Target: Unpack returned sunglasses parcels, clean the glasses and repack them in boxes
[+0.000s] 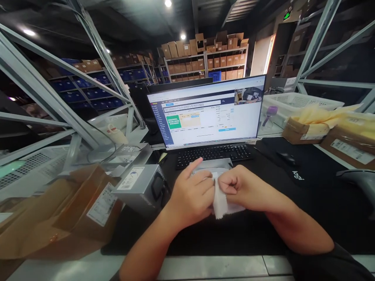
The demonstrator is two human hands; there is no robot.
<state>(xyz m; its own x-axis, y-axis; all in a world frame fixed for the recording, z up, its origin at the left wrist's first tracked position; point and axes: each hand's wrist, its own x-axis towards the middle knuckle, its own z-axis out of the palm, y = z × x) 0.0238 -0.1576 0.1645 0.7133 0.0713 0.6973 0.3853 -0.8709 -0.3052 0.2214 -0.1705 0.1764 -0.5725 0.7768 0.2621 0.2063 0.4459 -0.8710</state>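
Note:
A white cloth (220,203) with a zigzag edge hangs between my two hands above the black desk mat. My left hand (190,197) has its index finger stretched out and its other fingers curled on the cloth. Closed in a fist, my right hand (247,189) grips the cloth from the other side. Whether anything is wrapped inside the cloth is hidden. Just behind my hands lies an open grey box (226,161), partly covered by them, in front of the black keyboard (244,151).
A lit monitor (205,117) stands behind the keyboard. To the left are a grey box (139,185) and an open cardboard box (79,210). On the right lie a mouse (286,157), a scanner (359,183) and cardboard boxes (348,146) with yellow packaging.

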